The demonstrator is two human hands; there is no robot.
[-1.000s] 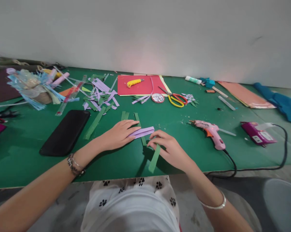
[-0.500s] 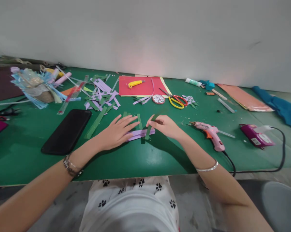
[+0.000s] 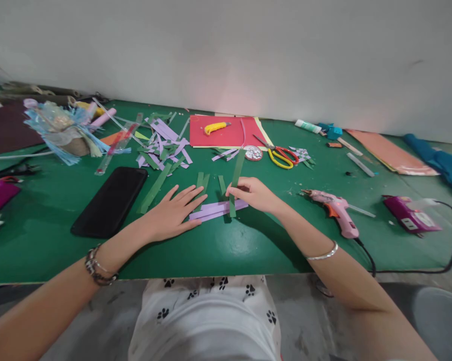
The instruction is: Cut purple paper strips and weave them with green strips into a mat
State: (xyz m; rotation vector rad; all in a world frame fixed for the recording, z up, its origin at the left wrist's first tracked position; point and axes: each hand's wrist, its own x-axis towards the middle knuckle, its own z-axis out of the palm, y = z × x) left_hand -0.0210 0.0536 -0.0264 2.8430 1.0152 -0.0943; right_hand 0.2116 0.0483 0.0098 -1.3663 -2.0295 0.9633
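My right hand (image 3: 256,194) pinches a green paper strip (image 3: 237,171) between thumb and fingers. That strip stands nearly upright, its lower end crossing the right part of the lilac paper strips (image 3: 211,211). Two lilac strips lie side by side on the green table. Spread flat, my left hand (image 3: 179,211) rests at their left end, fingers apart. More green strips run up from the lilac ones: one (image 3: 222,185) between my hands, others (image 3: 201,179) by my left fingertips. Where the strips cross under my fingers is hidden.
A black phone (image 3: 110,202) lies left of my left hand. Behind are a pile of paper strips (image 3: 162,143), red paper (image 3: 222,139) with a yellow cutter (image 3: 215,128), and scissors (image 3: 280,154). To the right rest a pink glue gun (image 3: 333,208) and a purple power block (image 3: 410,214).
The green strip in my right hand has tilted more upright. My left hand has slid left a little, uncovering more of the lilac strips. The view has shifted slightly.
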